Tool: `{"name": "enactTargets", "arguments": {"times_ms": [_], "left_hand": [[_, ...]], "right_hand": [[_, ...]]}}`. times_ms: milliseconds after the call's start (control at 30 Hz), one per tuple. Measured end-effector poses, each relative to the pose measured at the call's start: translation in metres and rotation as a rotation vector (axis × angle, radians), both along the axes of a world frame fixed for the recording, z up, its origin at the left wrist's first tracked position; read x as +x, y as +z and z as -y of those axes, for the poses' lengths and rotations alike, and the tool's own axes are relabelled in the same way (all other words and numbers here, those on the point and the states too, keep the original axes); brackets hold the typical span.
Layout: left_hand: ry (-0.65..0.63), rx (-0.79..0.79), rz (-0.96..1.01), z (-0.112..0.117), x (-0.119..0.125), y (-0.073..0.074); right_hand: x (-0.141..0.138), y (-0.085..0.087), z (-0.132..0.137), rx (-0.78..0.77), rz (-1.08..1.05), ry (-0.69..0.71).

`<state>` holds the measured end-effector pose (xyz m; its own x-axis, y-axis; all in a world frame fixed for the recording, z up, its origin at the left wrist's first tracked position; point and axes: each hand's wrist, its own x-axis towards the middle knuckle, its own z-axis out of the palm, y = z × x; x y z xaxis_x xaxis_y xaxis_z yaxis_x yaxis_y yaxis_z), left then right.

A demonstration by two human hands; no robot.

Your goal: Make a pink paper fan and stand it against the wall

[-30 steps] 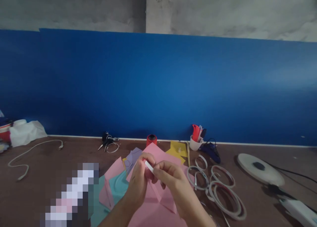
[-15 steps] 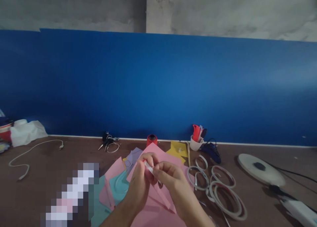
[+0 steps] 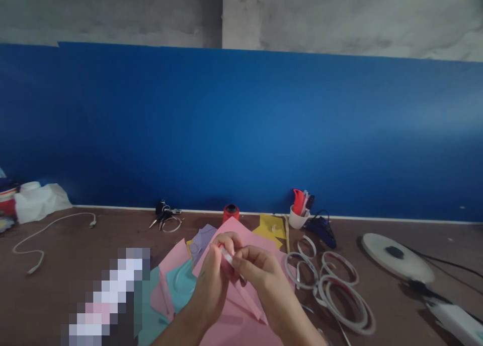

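Both hands on one narrow white strip [image 3: 227, 256], held mid-view over the pink paper [image 3: 241, 332]. Left hand [image 3: 212, 281]: fingers curled round the strip's far end, at about 11 o'clock on it. Right hand [image 3: 262, 271]: thumb and index pinching nearer the 5 o'clock end. A red edge shows at the left thumb; can't make out whether it belongs to the strip. For good handling, I'd use a light pinch with the left as anchor and let the right do the fine work. Hold the strip straight between the two grips, no twist; thin stock probably creases if squeezed hard. Wrists low and steady, clear of the folded pink flap just below at 5 o'clock, since a drag there could crumple it. Watch the right forearm: the coiled white strips [image 3: 349, 308] sit near it, roughly 4 o'clock from the grip, and could snag.
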<state>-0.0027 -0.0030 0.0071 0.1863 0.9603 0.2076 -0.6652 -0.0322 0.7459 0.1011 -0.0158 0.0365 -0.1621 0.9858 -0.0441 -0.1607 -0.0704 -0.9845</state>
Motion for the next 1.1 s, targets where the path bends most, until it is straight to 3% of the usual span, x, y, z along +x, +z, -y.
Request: {"name": "enactTargets", "arguments": {"times_ms": [367,767,1100], "left_hand": [[-0.022,0.028,-0.022,0.0013,-0.0022,0.0054],[-0.056,0.014,-0.028,-0.0011,-0.0050,0.0036],[-0.051,-0.001,-0.030,-0.0020,-0.0044,0.0069]], "right_hand": [[0.0017,0.0078,-0.0002,-0.046,0.054,0.055],[0.0045,0.0023,-0.0028,-0.052,0.009,0.097],[0.0031,0.0039,-0.0018,-0.042,-0.008,0.015]]}}
